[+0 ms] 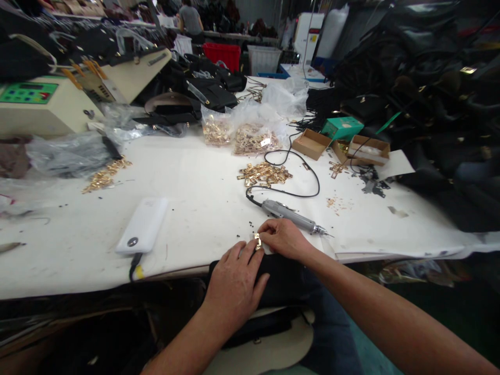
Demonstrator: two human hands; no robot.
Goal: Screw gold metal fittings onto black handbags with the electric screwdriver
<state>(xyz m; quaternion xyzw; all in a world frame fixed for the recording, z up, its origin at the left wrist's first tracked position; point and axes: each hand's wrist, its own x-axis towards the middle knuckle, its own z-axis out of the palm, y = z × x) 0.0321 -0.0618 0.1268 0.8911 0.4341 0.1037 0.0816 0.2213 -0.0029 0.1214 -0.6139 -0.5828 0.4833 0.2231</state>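
- I saw the white surface (195, 208) ahead.
- Black bag (283, 276) sat at its front edge, probably for support.
- Left hand (235, 276) lay spread over the bag, seemingly bracing.
- Right hand (285, 237) grip pinched the gold metal piece (257, 237) by the bag's top, apparently steadying it.

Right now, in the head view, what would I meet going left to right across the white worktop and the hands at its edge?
Small gold pile → white device → left hand → gold metal piece → right hand → scattered gold bits → dark metal pieces.
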